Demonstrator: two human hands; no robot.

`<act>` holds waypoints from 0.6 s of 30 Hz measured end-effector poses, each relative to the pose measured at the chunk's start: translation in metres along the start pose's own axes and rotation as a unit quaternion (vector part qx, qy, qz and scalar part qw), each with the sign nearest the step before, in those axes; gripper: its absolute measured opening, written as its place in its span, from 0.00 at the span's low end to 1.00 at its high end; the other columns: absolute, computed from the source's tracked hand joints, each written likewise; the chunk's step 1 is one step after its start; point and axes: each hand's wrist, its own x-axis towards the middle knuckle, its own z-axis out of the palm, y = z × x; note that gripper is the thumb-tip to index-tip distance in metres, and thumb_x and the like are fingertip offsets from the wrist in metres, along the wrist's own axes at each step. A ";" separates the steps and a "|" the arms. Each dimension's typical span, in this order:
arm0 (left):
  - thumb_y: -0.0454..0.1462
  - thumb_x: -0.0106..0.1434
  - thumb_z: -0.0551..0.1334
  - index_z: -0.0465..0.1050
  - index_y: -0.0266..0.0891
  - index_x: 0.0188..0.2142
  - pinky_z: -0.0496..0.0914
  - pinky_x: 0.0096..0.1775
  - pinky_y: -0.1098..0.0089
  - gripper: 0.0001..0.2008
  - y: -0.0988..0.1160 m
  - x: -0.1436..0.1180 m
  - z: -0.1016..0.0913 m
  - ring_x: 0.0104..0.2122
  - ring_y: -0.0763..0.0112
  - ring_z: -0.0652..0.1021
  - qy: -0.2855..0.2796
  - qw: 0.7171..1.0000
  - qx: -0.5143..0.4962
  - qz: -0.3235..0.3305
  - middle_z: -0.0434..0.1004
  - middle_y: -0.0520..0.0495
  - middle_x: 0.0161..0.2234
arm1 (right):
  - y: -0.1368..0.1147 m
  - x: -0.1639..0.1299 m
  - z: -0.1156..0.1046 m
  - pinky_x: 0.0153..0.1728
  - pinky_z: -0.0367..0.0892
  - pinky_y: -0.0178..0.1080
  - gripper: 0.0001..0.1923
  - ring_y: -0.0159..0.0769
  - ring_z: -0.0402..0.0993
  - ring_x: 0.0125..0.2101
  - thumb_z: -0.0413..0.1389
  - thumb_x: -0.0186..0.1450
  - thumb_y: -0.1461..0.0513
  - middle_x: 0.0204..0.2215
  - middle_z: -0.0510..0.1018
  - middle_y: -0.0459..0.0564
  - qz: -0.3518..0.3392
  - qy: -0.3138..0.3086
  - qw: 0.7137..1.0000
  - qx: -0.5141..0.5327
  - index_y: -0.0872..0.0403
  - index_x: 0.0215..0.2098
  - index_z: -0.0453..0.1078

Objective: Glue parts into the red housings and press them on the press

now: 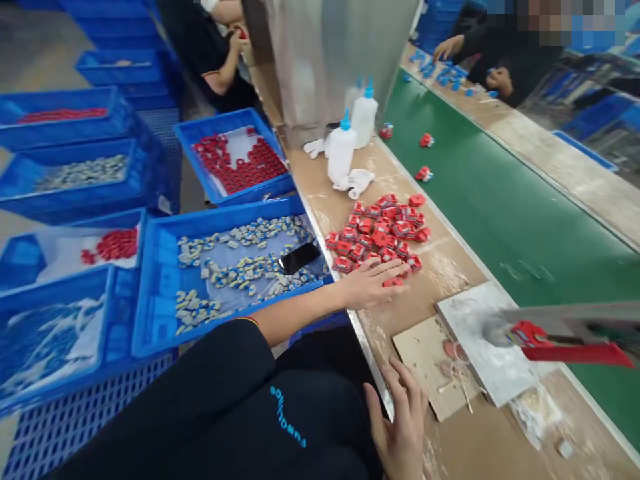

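Note:
My left hand (371, 283) lies flat, palm down, at the near edge of a pile of small red parts (383, 230) on the brown bench top. Its fingertips touch a red part (393, 282) at the pile's edge. The fingers are stretched out and hold nothing. My right hand (400, 427) rests at the bench's metal edge near my lap, fingers apart and empty, next to a piece of cardboard (425, 363). My black sleeve (210, 393) fills the lower middle of the view.
Two white glue bottles (342, 150) with blue caps stand behind the pile. A green conveyor belt (515, 227) carries a few red parts. A red-handled tool (575, 347) juts in at right over a white board (480, 333). Blue crates (165, 293) hold parts and a phone (299, 257). Other people work beyond.

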 end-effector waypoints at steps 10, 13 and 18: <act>0.53 0.68 0.60 0.68 0.36 0.69 0.62 0.63 0.31 0.36 -0.104 -0.292 -0.057 0.72 0.24 0.60 -0.109 0.745 0.062 -0.655 0.60 0.23 0.72 | -0.013 0.028 0.058 0.38 0.83 0.45 0.23 0.45 0.85 0.39 0.59 0.69 0.65 0.41 0.85 0.50 -0.064 -0.240 0.933 0.259 0.34 0.58 0.74; 0.55 0.68 0.59 0.65 0.40 0.71 0.58 0.67 0.33 0.37 -0.118 -0.318 -0.039 0.74 0.29 0.57 -0.156 0.719 0.034 -0.676 0.56 0.27 0.74 | -0.024 0.056 0.108 0.46 0.81 0.43 0.13 0.42 0.83 0.44 0.57 0.71 0.63 0.42 0.84 0.52 -0.061 -0.319 0.898 0.297 0.41 0.50 0.78; 0.51 0.71 0.56 0.65 0.42 0.71 0.57 0.68 0.37 0.33 -0.112 -0.320 -0.019 0.72 0.38 0.62 -0.194 0.728 0.006 -0.658 0.61 0.30 0.73 | -0.036 0.118 0.229 0.66 0.67 0.49 0.14 0.45 0.74 0.59 0.59 0.68 0.61 0.55 0.79 0.57 0.016 -0.388 0.897 0.211 0.51 0.51 0.77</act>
